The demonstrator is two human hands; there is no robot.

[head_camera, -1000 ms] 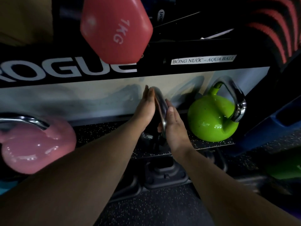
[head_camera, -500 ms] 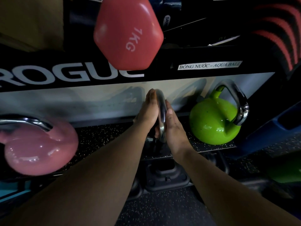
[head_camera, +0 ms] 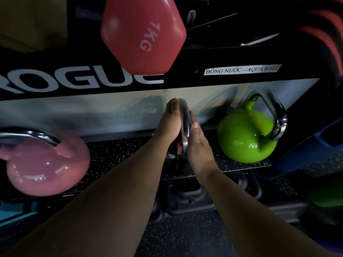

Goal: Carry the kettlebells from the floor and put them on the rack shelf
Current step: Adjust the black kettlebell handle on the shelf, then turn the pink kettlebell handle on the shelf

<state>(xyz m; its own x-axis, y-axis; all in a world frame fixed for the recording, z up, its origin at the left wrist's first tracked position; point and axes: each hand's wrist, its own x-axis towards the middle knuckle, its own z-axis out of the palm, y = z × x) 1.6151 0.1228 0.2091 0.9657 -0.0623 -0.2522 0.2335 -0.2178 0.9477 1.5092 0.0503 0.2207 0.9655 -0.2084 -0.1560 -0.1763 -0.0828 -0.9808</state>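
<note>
Kettlebells sit along the speckled rubber mat of the rack shelf (head_camera: 118,147): a pink kettlebell (head_camera: 44,164) at the left end, a green kettlebell (head_camera: 245,136) toward the right, and between them a dark kettlebell (head_camera: 176,160) whose body is mostly hidden behind the hands and lost in shadow, so its colour and exact footing on the shelf are hard to judge. Its chrome handle (head_camera: 184,125) stands upright and edge-on to the camera. The left hand (head_camera: 169,123) presses flat against the left side of that handle, fingers straight and close together, pointing up toward the back panel. The right hand (head_camera: 197,143) lies flat against the handle's right side, fingers likewise straight and held together, with the thumb tucked low near the base of the handle. Neither hand curls around the metal; the handle is pinched between the two open palms. Both forearms reach in from the bottom of the view. The pink kettlebell's chrome handle leans left, and the green one's leans right, well apart from the hands. Above the shelf runs a black rail (head_camera: 92,78) with large white lettering and a small white label (head_camera: 241,69), and a red dumbbell (head_camera: 143,34) marked 1KG pokes out over it.
</note>
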